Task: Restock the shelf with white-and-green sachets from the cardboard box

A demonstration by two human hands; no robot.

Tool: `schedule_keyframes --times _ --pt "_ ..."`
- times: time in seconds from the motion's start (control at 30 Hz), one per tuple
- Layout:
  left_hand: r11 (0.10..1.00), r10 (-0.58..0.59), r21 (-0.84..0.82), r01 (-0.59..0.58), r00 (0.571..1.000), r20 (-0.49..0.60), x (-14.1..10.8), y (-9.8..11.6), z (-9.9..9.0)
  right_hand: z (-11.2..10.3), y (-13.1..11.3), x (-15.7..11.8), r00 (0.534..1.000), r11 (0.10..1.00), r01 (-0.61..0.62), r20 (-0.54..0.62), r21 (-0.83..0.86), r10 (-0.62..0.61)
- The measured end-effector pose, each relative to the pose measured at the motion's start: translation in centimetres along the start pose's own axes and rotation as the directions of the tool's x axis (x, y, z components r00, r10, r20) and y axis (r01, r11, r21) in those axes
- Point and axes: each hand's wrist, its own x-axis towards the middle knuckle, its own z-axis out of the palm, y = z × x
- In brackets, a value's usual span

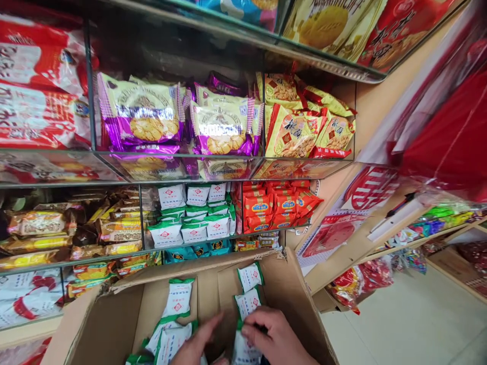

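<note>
Both hands are inside an open cardboard box with small white snack packets edged in green. My right hand is closed, its thumb and forefinger pinching the top of a packet on the box's right side. Two more packets lie in line beyond it, the nearer one close to my fingertips. On the left side, my left hand is slightly blurred, with a finger stretched out and nothing visible in its grasp. It overlaps a pile of similar packets; a single packet lies above that pile.
Glass shelves rise behind the box. Matching white-green packets are stacked on a lower shelf, beside red packets. Purple biscuit packs sit above. Red hanging packaging juts in at right, over a tiled floor.
</note>
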Motion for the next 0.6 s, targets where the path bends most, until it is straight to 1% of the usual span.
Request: schedule_keyframes --times 0.03,0.07,0.1,0.17,0.23,0.27,0.33,0.4,0.5,0.6 --pt "0.988 -0.057 -0.141 0.062 0.998 0.04 0.3 1.3 -0.1 -0.3 -1.0 0.2 1.0 0.998 0.001 -0.018 0.067 0.001" --pt "0.952 -0.099 -0.286 0.107 0.994 0.044 0.6 2.8 -0.3 -0.5 -1.8 0.4 0.999 0.99 -0.002 -0.038 0.138 0.007" --pt "0.907 -0.142 -0.394 0.149 0.989 0.048 1.0 4.3 -0.5 -0.7 -2.5 0.6 0.998 0.98 -0.004 -0.06 0.201 0.016" --pt "0.83 -0.268 -0.481 0.283 0.958 0.101 1.8 6.9 -0.9 -0.7 -3.4 1.3 0.996 0.958 -0.013 -0.08 0.287 0.037" --pt "0.802 -0.328 -0.493 0.338 0.938 0.109 2.2 8.6 -1.3 -0.6 -3.6 1.9 0.993 0.959 -0.02 -0.106 0.282 0.052" --pt "0.803 -0.338 -0.49 0.34 0.936 0.096 2.2 9.1 -1.4 -0.5 -3.6 2.2 0.991 0.968 -0.018 -0.124 0.251 0.051" --pt "0.811 -0.349 -0.481 0.333 0.935 0.06 2.1 9.6 -1.7 -0.4 -3.5 2.6 0.986 0.986 -0.002 -0.162 0.169 0.029" --pt "0.812 -0.37 -0.469 0.346 0.928 0.044 1.7 9.5 -1.8 -0.2 -3.4 2.8 0.982 0.997 0.032 -0.19 0.076 -0.017" --pt "0.797 -0.386 -0.48 0.368 0.92 0.066 1.1 8.7 -1.4 0.3 -3.2 2.8 0.978 0.998 0.065 -0.195 -0.025 -0.069" --pt "0.769 -0.371 -0.523 0.367 0.923 0.102 0.7 7.4 -0.6 1.1 -3.0 2.7 0.979 0.995 0.072 -0.185 -0.065 -0.083"
